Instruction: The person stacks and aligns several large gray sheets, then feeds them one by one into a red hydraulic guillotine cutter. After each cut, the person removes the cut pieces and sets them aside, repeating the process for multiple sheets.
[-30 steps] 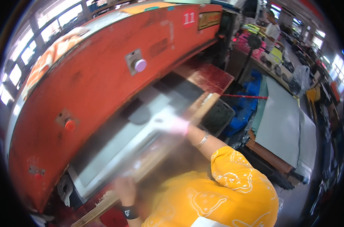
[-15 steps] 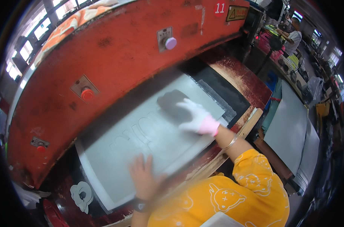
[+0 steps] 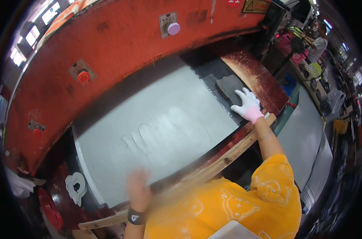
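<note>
Nearest is the yellow patterned top (image 3: 228,199), its sleeve reaching toward the right hand. The left hand (image 3: 138,191), bare above a black wristband (image 3: 136,216), is blurred at the near edge of a pale grey sheet (image 3: 149,107); I cannot tell whether its fingers are bent or touch the sheet. A wooden strip (image 3: 228,156) passes under the right wrist and runs down to the left, past the left hand's wrist. Left of the left hand lie pale petal-shaped pieces (image 3: 74,189) with a dark centre, and farther out a red round item (image 3: 49,209).

The right hand (image 3: 247,105), in a white glove with a pink cuff, is open with fingers spread at the near edge of a dark grey shaped piece (image 3: 228,87); whether it touches is unclear. This piece lies just beyond its fingertips, beside the sheet's right end. Curved outlines mark the sheet between the hands. Right of the right hand are large grey sheets (image 3: 304,131).

Beyond both hands, an orange-red machine beam (image 3: 125,51) carries a purple button (image 3: 173,28) and two red ones. Far past the right hand, a co-worker (image 3: 318,44) is by a fan (image 3: 297,46).
</note>
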A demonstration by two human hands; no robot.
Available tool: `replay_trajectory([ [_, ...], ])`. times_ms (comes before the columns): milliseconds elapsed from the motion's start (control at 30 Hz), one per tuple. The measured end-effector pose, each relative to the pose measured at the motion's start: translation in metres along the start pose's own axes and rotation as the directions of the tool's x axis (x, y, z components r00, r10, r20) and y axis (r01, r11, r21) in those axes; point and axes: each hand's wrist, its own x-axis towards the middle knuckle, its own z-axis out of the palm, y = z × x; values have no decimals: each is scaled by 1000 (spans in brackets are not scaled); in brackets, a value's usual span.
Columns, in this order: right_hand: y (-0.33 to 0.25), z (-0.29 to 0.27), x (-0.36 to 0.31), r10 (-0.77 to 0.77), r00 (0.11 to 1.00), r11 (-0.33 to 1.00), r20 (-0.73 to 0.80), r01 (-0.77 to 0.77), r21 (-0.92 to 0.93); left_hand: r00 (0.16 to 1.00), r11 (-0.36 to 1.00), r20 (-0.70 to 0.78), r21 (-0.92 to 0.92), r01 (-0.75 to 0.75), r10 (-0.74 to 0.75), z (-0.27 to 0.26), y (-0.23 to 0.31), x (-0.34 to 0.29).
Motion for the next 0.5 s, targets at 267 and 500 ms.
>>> replay_trajectory([
  [267,-8,-14,-126,-518,619,-168,590,-750,640,979,990,202,-134,35,-7,-17,54,8],
  [500,-47,26,-143,-184,918,-123,353,-377,918,901,812,104,-486,-323,421,34,115,133],
])
